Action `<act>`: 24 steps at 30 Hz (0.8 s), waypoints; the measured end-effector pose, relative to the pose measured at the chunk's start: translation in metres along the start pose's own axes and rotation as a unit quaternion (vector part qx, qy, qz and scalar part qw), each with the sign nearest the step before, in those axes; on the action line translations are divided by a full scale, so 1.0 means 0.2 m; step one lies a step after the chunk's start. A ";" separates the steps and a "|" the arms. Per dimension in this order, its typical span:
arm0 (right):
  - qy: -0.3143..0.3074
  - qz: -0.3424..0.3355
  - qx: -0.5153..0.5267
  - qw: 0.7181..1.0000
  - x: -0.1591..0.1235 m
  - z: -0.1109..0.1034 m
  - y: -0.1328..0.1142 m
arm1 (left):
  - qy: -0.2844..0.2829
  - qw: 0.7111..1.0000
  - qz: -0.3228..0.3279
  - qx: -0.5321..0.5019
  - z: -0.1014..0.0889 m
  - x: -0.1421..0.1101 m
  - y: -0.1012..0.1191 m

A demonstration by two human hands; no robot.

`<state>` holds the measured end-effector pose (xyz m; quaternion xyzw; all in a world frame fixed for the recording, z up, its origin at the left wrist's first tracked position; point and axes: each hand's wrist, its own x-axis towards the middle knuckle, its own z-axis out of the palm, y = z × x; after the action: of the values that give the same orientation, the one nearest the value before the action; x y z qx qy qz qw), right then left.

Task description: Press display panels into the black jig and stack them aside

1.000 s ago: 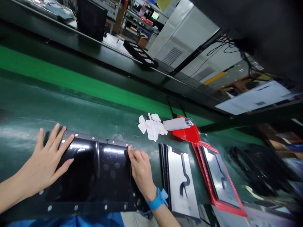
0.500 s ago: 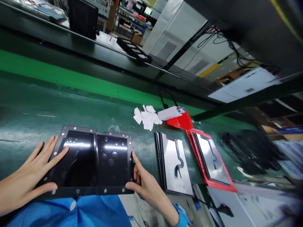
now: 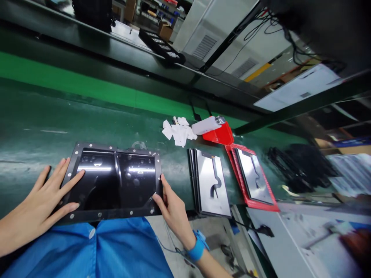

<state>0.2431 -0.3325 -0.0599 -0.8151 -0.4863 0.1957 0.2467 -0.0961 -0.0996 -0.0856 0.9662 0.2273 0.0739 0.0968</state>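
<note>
A glossy black metal panel with a riveted rim lies at the near edge of the green belt. My left hand rests on its left edge with the fingers spread flat. My right hand grips the panel's lower right corner, thumb on top and fingers along the side. A blue strap circles my right wrist.
To the right lie a stack of grey screen panels and a red tray holding another. Behind them are white paper scraps and a white cylinder on a red holder. A black cable bundle sits further right.
The panel has slid towards me to the belt's near edge. My right hand went from its top right corner to its lower right corner.
</note>
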 end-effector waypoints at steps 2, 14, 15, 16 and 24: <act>0.040 -0.006 -0.011 0.999 0.00 0.04 0.00 | 0.022 0.999 -0.023 0.009 -0.01 0.00 0.04; -0.003 -0.086 -0.150 0.985 0.06 -0.06 -0.01 | 0.057 0.998 -0.038 0.018 -0.03 0.01 0.12; -0.019 -0.106 -0.173 0.979 0.09 -0.11 -0.02 | 0.056 0.997 -0.041 0.021 -0.03 0.01 0.13; -0.021 -0.125 -0.195 0.973 0.14 -0.14 -0.05 | 0.054 0.997 -0.042 0.025 -0.03 0.01 0.13; -0.034 -0.307 -0.083 0.948 0.57 -0.04 -0.41 | 0.032 0.999 -0.037 0.015 -0.08 0.02 0.17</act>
<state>0.2417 -0.1994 -0.0139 -0.6369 -0.7354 0.0974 0.2099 -0.0815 -0.1253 -0.0632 0.9557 0.2667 0.0975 0.0778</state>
